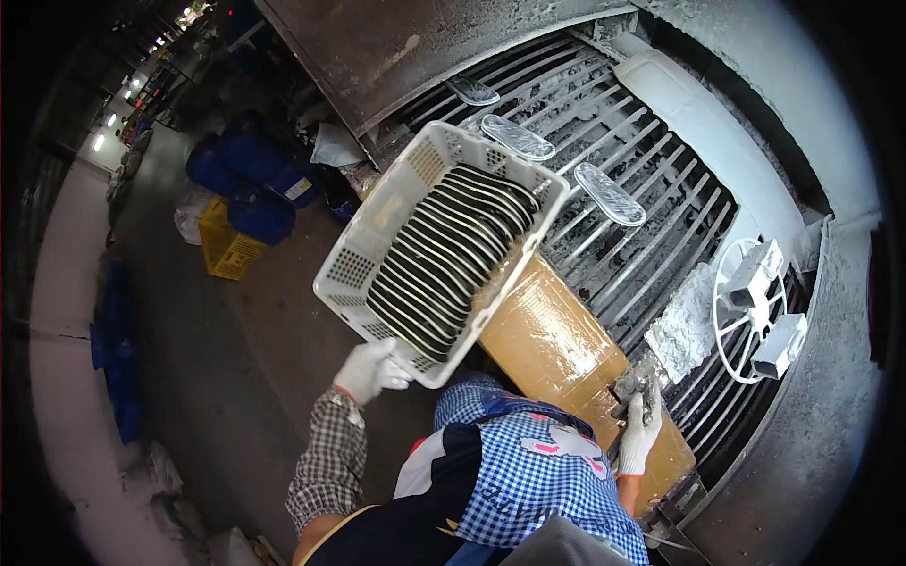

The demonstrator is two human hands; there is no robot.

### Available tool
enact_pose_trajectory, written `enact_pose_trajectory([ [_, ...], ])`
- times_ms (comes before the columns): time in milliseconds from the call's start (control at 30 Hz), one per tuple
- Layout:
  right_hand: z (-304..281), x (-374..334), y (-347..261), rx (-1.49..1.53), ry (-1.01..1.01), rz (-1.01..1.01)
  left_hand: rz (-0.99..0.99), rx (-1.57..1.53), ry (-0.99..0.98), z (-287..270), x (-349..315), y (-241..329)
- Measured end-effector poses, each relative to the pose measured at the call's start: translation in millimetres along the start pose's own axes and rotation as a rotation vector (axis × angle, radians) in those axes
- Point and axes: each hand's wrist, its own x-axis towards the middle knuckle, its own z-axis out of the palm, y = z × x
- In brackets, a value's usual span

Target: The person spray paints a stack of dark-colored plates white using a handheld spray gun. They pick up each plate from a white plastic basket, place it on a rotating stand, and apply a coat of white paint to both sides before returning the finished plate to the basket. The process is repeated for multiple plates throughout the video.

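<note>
My left hand (pixel 371 372), in a white glove, grips the near left corner of a white plastic basket (pixel 344 269). The basket tilts and holds a row of black sole-shaped pieces (pixel 453 255) with pale edges, packed side by side. Part of it rests over a tape-covered cardboard box (pixel 552 325). My right hand (pixel 642 429), also gloved, is at the far right part of this box, fingers stretched out and apart beside a grey, dirty metal part (pixel 630 385). Its fingertips look soiled. No held object shows in it.
Beyond the box lies a slatted metal grate (pixel 604 123) with a few shiny sole-shaped pieces (pixel 609 194) on it. A white spoked wheel (pixel 722 311) with blocks stands at the right. Blue drums (pixel 260 215) and a yellow crate (pixel 226 241) sit on the floor to the left.
</note>
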Motion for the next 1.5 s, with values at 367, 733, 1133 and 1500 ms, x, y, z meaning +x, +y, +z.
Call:
enact_pose_trajectory([
  [367,-19.7,0.1,-0.3,0.017,-0.019,0.108,0.606,0.484,0.271,59.9,8.5,23.4],
  [733,-27.9,-5.9,0.6,0.103,-0.005,0.14,0.527,0.886,0.534,-47.8,110.7,98.2],
  [1133,-24.7,-10.2,-8.5,0.133,-0.005,0.211,0.268,0.287,0.586,27.3,67.5,17.6],
  [1500,-18.3,-1.8,4.4,0.07,-0.006,0.131,0.219,-0.29,0.346,94.8,56.9,-49.9],
])
